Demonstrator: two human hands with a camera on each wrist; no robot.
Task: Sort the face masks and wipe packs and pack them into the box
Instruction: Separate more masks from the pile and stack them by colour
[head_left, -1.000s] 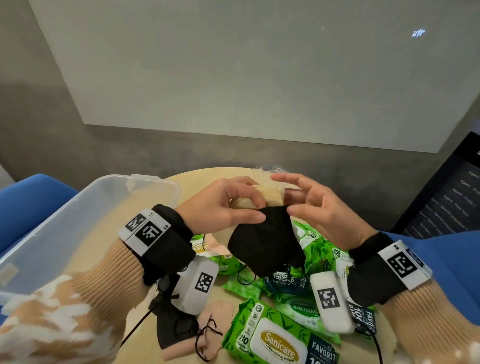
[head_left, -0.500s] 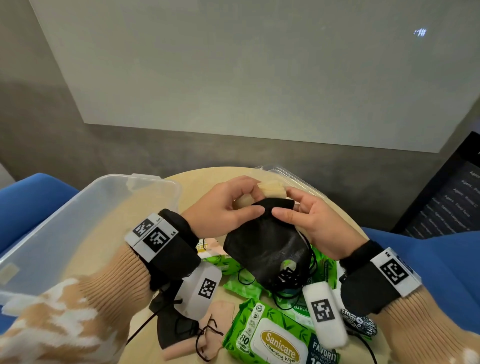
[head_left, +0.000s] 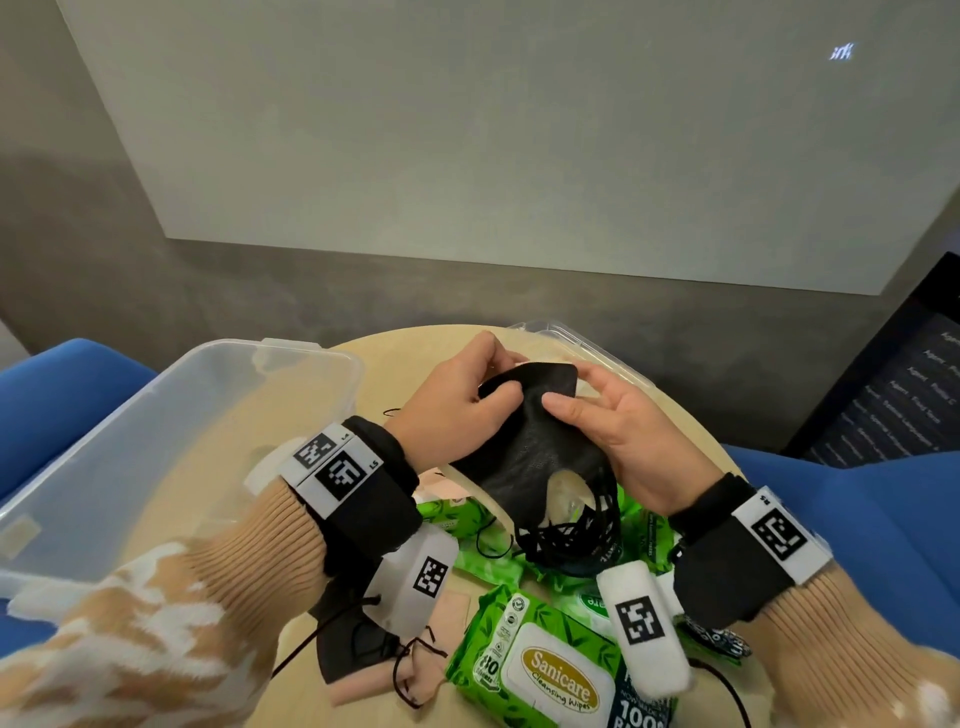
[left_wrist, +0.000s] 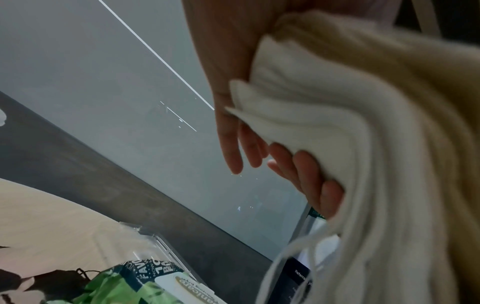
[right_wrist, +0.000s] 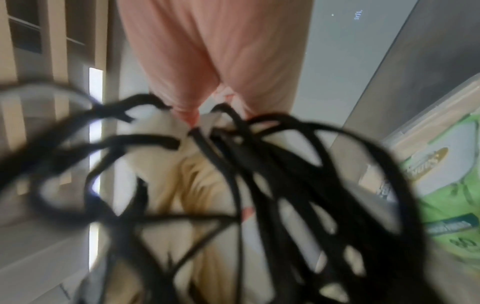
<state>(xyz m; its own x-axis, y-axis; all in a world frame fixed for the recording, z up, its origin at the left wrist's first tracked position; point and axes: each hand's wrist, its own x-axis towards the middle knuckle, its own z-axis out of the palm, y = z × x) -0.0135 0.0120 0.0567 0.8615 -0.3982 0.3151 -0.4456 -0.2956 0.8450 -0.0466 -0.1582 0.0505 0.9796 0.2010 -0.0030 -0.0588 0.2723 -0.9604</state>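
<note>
Lowered masks (head_left: 524, 457); clear box (head_left: 171, 415) unfilled

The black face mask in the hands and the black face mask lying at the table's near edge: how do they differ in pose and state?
The held black mask is lifted above the wipe packs, gripped by the left hand and right hand; the lying black mask rests untouched on the table. The held one is stacked with cream masks; the lying one overlaps a beige mask. Both are black with ear loops, outside the box.

Grey wall (head_left: 78, 291), blue seats (head_left: 857, 499), round table (head_left: 384, 374).
</note>
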